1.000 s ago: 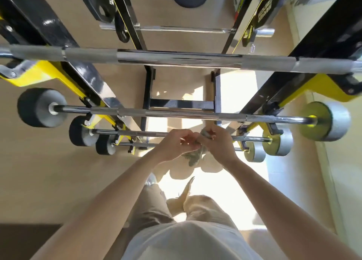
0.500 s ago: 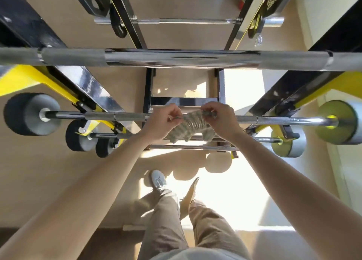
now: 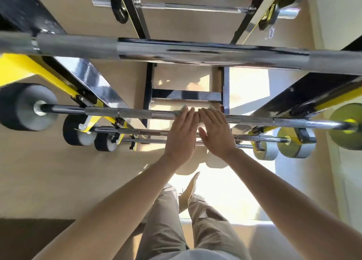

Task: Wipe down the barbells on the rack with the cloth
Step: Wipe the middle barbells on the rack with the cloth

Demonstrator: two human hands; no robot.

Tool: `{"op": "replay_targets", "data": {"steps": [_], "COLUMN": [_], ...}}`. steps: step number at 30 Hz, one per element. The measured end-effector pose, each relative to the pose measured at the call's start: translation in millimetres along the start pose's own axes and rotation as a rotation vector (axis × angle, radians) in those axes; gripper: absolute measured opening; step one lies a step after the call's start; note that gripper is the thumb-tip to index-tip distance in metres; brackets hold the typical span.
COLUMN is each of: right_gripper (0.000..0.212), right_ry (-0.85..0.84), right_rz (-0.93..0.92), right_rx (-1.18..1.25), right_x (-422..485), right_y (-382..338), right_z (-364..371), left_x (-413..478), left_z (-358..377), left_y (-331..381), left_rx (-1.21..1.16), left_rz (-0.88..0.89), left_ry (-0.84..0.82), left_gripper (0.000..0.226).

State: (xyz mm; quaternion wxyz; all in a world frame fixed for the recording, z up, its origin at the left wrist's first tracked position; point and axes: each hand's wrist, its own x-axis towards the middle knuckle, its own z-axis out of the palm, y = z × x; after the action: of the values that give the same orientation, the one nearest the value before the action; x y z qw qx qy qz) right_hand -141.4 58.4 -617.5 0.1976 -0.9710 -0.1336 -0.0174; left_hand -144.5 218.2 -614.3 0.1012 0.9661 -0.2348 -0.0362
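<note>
- Left hand (image 3: 181, 134) and right hand (image 3: 216, 132) lie flat, fingers straight, pressing the cloth (image 3: 182, 109) onto a barbell (image 3: 117, 114) at its middle, on the rack (image 3: 94, 77).
- Cloth looks soft and light; the bar looks hard and heavy, so wrap the cloth round it.
- Before, both hands pinched the cloth spread out.
</note>
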Motion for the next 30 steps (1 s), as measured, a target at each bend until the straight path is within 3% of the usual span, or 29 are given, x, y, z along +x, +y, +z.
{"op": "replay_targets", "data": {"steps": [3,6,10,16,24,30], "right_gripper": [0.055,0.036,0.036,0.018,0.044,0.041], "right_ry": [-0.095,-0.147,-0.263,-0.188,-0.051,0.020], "right_rz": [-0.021,-0.057,-0.103,-0.100,0.035,0.188], "right_rx": [-0.120,-0.198,-0.264,-0.296,-0.311,-0.344], "right_x": [4.3,27.1,64.2,74.8,19.0,-13.4], "right_y": [-2.3,-9.6,-45.6,-81.9,-13.8,45.2], "right_z": [1.9,4.9,18.4,39.7,13.8,-8.8], "left_x": [-1.1,-4.4,-19.2,-26.0,39.7,74.4], "left_z": [0.4,0.1,-8.5,-18.2,-10.5,-2.4], "left_y": [-2.3,-17.0,-55.2,-92.6,-35.6,44.1], "left_rx": [0.033,0.038,0.072,0.141,0.173,0.110], "left_rz": [-0.004,-0.025,-0.105,-0.146,-0.013,0.062], "left_ry": [-0.057,-0.059,-0.003,0.038,-0.094,-0.122], "left_gripper": [0.072,0.069,0.068,0.059,0.032,0.016]}}
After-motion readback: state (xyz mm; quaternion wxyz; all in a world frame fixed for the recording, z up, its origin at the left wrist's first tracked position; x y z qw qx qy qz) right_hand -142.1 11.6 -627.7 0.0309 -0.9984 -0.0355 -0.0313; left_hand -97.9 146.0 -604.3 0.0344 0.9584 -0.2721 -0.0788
